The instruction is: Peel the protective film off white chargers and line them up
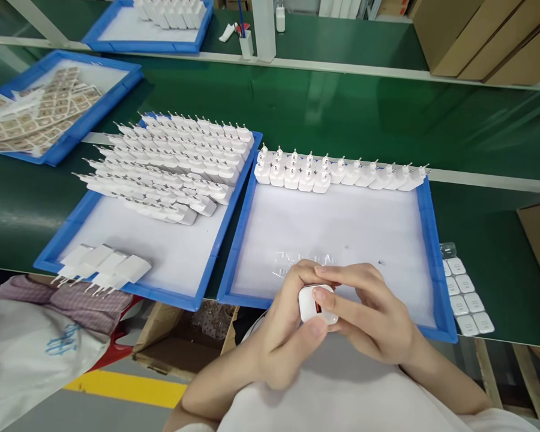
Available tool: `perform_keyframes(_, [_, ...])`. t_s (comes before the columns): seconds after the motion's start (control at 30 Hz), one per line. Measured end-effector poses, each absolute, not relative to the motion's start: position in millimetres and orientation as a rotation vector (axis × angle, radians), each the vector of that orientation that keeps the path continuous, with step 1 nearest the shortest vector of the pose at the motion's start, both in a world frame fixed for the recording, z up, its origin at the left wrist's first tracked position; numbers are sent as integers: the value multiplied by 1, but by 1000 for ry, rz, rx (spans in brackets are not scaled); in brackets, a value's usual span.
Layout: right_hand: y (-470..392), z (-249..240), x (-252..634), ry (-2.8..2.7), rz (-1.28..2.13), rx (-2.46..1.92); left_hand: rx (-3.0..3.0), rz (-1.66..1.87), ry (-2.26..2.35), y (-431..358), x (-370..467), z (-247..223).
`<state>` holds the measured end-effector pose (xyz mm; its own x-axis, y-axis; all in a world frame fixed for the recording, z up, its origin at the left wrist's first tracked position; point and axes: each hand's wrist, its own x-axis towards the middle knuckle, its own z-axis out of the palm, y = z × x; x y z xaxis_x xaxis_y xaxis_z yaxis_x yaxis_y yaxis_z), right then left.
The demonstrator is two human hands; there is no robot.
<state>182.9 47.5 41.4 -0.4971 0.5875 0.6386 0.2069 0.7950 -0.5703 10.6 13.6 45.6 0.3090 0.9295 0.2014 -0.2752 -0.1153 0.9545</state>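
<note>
- Green tabletop [324,96] is carrying a blue-rimmed, white-lined plastic tray [364,222] before me.
- My left grip [281,339] is pinching a glossy white, rounded plastic charger [306,302] by the tray's near edge.
- My right grip [380,315] is touching its face; whether pinching, I cannot tell.
- Light, even pressure is probably serving best.

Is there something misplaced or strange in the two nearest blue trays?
Yes. In the left tray, a few white chargers lie at the near edge, apart from the main rows. In the right tray, a dark speck stands out on the white liner; its nature is unclear.
</note>
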Motion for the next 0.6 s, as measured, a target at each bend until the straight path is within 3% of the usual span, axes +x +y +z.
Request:
perform_keyframes(0.4, [43, 39, 184, -2015, 715, -609, 1010, 1041, 786, 11, 5, 43])
perform_keyframes(0.6, [43, 27, 182, -1725, 1021, -667, 984, 1036, 779, 11, 7, 40])
